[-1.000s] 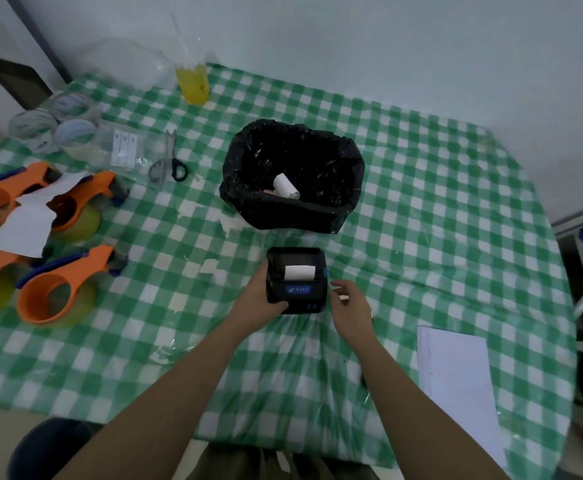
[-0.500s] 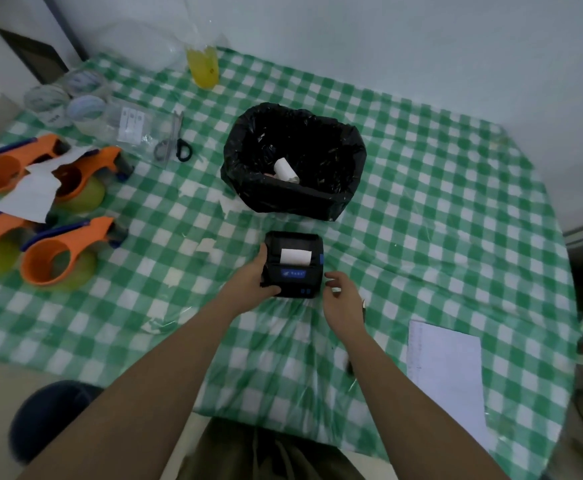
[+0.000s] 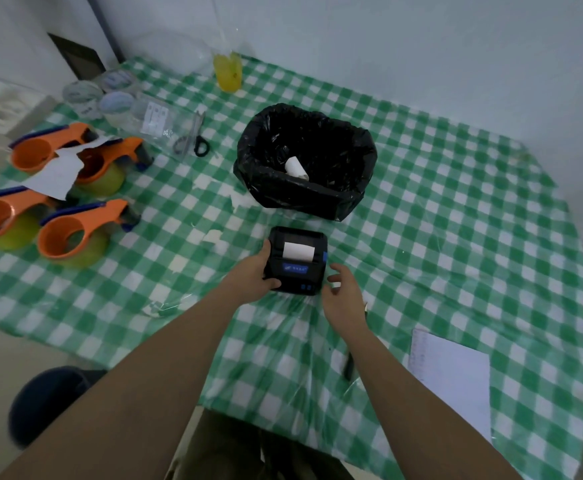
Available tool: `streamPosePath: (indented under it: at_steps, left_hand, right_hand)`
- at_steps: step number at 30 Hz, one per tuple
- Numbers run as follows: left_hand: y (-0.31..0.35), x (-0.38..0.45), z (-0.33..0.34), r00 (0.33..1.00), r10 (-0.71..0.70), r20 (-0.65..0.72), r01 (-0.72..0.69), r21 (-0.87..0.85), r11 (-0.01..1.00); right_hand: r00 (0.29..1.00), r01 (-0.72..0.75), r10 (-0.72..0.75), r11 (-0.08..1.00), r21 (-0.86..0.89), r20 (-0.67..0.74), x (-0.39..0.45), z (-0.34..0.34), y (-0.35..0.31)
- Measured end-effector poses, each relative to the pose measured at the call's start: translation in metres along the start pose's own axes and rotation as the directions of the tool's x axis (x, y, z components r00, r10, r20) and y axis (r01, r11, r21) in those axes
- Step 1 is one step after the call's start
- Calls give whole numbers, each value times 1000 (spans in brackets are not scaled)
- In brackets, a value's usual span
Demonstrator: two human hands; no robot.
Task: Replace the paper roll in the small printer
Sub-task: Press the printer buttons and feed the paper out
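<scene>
1. Lower centre of frame: two bare forearms reach up from the bottom edge over the bench (image 3: 456,237), which carries a green-and-white check cloth under clear plastic.
2. Lower right: white paper sheet (image 3: 452,375) flat on the bench, well apart from the hands.
3. Centre: left hand (image 3: 253,273), grip closed around the left side of the small black printer (image 3: 298,259), thumb along its near-left corner.
4. Right hand (image 3: 347,294) just beside the printer's right side, grip loose and holding nothing, fingers curled; touching or not, cannot tell.
5. Printer sits on the bench, white paper roll (image 3: 298,251) showing in its top slot.
6. Just above the printer: bin lined with a black bag (image 3: 303,161), a white roll core (image 3: 296,167) inside.
7. Left of frame: four orange tape dispensers (image 3: 82,230).
8. Upper left: scissors (image 3: 194,136) and clear packets.
9. Top centre: yellow cup (image 3: 227,71) at the far edge.
</scene>
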State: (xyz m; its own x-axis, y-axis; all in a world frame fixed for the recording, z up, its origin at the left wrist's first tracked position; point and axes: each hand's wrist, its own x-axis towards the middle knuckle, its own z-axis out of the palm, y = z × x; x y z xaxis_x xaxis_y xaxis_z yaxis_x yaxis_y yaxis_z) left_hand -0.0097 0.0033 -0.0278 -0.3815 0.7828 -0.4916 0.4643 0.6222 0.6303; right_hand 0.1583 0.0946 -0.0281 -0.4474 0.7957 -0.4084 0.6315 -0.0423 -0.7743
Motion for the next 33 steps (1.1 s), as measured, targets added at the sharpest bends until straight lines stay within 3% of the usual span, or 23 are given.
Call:
streamPosePath:
  at_steps: [15, 23, 33]
  left_hand:
    - [-3, 2, 2, 1000, 9, -10, -9, -11, 1000]
    - [-1, 1, 4, 1000, -20, -7, 20, -8, 1000]
    - [-2, 0, 2, 1000, -16, -12, 16, -48, 999]
  right_hand:
    - [999, -10, 15, 995, 101, -43, 1, 13, 5]
    - [999, 26, -26, 1000, -17, -38, 2, 10, 7]
    - [999, 28, -29, 999, -21, -35, 2, 8, -2]
